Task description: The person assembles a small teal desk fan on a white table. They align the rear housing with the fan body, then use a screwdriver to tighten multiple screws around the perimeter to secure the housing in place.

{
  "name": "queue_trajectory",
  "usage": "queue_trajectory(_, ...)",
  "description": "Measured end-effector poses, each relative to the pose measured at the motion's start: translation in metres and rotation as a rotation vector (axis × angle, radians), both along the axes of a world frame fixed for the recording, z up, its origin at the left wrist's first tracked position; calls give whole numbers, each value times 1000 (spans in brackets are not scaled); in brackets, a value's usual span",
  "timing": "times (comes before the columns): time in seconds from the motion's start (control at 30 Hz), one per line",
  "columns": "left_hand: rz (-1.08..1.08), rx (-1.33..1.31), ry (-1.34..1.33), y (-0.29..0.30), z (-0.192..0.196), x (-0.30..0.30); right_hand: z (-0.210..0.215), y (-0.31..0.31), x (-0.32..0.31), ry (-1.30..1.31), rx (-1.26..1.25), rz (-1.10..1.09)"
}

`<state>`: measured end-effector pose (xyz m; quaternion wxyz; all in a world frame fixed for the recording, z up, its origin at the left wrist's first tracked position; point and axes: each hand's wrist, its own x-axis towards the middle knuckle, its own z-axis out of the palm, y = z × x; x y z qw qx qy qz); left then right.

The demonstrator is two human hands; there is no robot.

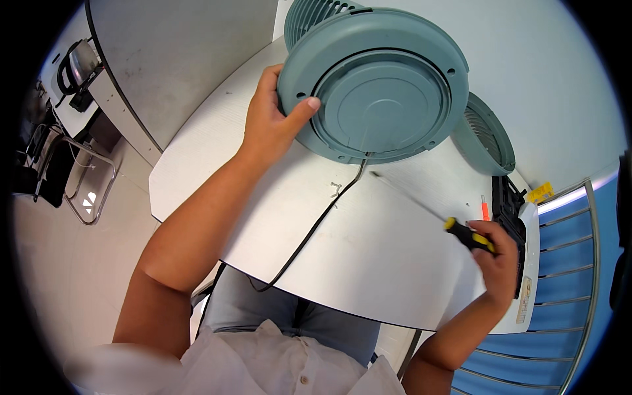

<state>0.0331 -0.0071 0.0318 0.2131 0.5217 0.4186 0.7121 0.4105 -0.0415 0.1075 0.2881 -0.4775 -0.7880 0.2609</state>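
Observation:
My left hand grips the left rim of a grey-green round appliance base, thumb on its underside and fingers behind the edge. The base is tilted up so its flat underside faces me, and a ribbed part of the same colour shows behind it. A black cord runs from the base's lower edge across the table and over the front edge. In my right hand is a screwdriver with a black and yellow handle. Its long shaft points left toward the base, the tip apart from it. Several small screws lie below the base.
A grey-green ring-shaped grille leans at the right back of the white table. Beside it are a black tool case and a small red-handled tool. A grey partition stands at the left; metal rails are at the right.

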Motion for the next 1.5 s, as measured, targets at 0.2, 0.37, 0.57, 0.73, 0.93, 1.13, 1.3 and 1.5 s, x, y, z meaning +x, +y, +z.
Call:
queue_trajectory(0.2, 50, 86, 28, 3, -4, 1, -6, -9, -48, -186, 43, 26)
queue_trajectory(0.37, 64, 69, 44, 4, -4, 1, -8, -8, -43, -179, 90, 21)
queue_trajectory(0.57, 182, 221, 152, 5, -4, 4, -11, -7, -48, -148, 49, 26)
queue_trajectory(0.73, 291, 401, 394, 10, -8, -1, -10, -7, -46, -146, 58, 18)
queue_trajectory(0.93, 321, 287, 512, -1, 2, 1, -4, -7, -41, -51, 43, 4)
queue_trajectory(1.13, 303, 265, 474, -3, 8, 4, -10, -5, -41, -48, 2, 56)
queue_trajectory(1.3, 279, 230, 458, -4, 8, 5, -14, 0, -41, -125, 98, 38)
queue_trajectory(1.5, 272, 204, 438, -6, 9, 5, -5, -2, -40, -146, 49, -13)
